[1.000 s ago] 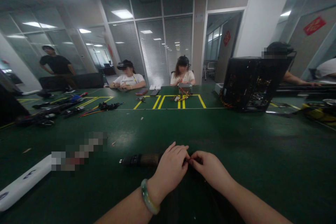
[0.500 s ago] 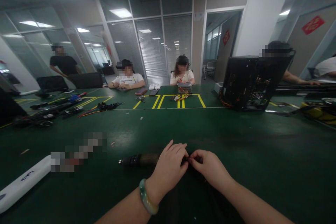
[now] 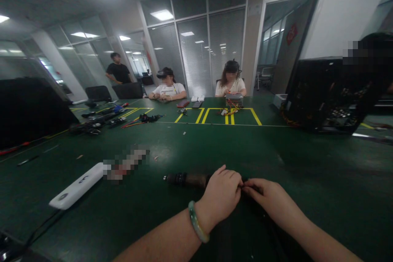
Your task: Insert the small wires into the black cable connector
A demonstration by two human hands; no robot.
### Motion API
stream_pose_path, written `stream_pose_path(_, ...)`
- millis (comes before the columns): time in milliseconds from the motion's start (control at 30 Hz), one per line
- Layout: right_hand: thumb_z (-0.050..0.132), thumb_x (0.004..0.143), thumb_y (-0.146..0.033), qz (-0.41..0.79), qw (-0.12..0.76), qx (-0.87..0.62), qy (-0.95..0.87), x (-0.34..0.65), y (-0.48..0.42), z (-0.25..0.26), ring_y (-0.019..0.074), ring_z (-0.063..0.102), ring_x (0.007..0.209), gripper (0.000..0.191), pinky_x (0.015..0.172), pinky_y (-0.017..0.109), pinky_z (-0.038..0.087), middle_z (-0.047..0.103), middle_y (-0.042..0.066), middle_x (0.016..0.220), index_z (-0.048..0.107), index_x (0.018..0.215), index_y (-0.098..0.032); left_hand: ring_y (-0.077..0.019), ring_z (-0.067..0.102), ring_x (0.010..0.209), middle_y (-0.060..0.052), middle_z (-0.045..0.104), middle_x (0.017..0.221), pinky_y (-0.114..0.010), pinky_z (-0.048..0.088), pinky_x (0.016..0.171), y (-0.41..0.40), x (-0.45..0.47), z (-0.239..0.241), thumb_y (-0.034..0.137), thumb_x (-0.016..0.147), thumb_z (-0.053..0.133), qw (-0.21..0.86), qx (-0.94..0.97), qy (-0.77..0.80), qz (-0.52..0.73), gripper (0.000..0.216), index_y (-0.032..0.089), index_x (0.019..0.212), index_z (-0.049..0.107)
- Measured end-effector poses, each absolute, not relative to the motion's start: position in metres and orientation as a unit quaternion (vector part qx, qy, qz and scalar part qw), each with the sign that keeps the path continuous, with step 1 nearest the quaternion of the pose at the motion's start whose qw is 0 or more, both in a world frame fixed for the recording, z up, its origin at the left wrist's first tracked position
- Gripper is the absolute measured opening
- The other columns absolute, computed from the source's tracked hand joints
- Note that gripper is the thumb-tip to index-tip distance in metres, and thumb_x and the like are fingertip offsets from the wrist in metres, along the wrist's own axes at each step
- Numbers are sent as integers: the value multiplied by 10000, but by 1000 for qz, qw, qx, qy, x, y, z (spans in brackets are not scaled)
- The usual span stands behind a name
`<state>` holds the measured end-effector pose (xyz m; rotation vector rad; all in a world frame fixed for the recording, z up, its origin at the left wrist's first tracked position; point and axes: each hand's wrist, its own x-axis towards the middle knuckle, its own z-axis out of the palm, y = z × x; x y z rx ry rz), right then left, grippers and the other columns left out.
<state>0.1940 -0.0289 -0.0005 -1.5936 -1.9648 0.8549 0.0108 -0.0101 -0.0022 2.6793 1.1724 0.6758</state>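
My left hand (image 3: pixel 221 196), with a green bangle on its wrist, is closed over the right end of a dark cylindrical tool (image 3: pixel 187 179) that lies on the green table (image 3: pixel 322 180). My right hand (image 3: pixel 270 200) meets it fingertip to fingertip, pinching something small and dark that I cannot make out. A dark cable or strap (image 3: pixel 264 229) runs from the hands toward me, under my right forearm.
A white power strip (image 3: pixel 76 186) lies to the left, a blurred-out object beside it. An open black computer case (image 3: pixel 325 94) stands at the right. Tools and cables (image 3: pixel 101 120) lie at the far left. Two seated people (image 3: pixel 230 84) work across the table; another stands behind.
The view has swung to the left, so everything sits further right in the frame. My hands keep the same pinch on the tool's end.
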Motion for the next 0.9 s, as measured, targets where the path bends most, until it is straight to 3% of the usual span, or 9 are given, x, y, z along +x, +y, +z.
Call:
stream_pose_path(100,563,857,-353,317,224,-586,-711,196,-27,-5,231,663,897,229,765,286,473,725,20,1009,727,995,-272,-159,582,940,13,627,943,-394,305,1097,-10,11,-1,123,853,580,66,891,390,221,110,206,923,563)
stream_pose_path(467,492,901,-442,335,196,-609,-692,202,-23,-13,224,667,843,288,663,269,476,727,8,968,708,1004,-282,-170,589,989,9,648,1034,-417,309,1094,-11,6,3,209,862,630,111,880,389,247,99,217,950,584)
stream_pose_path(700,500,905,-396,344,210,-598,-693,198,-23,-7,200,656,780,244,630,258,430,723,-12,870,709,919,-271,-162,585,1010,18,645,1052,-400,312,1094,-11,8,1,188,862,631,108,872,405,253,147,228,993,579)
stream_pose_path(900,512,897,-355,345,235,-585,-696,196,-25,-6,179,648,761,215,627,243,403,712,-28,822,704,878,-261,-164,586,993,21,648,1035,-410,309,1089,-11,11,-2,129,844,618,113,868,404,265,118,225,900,579)
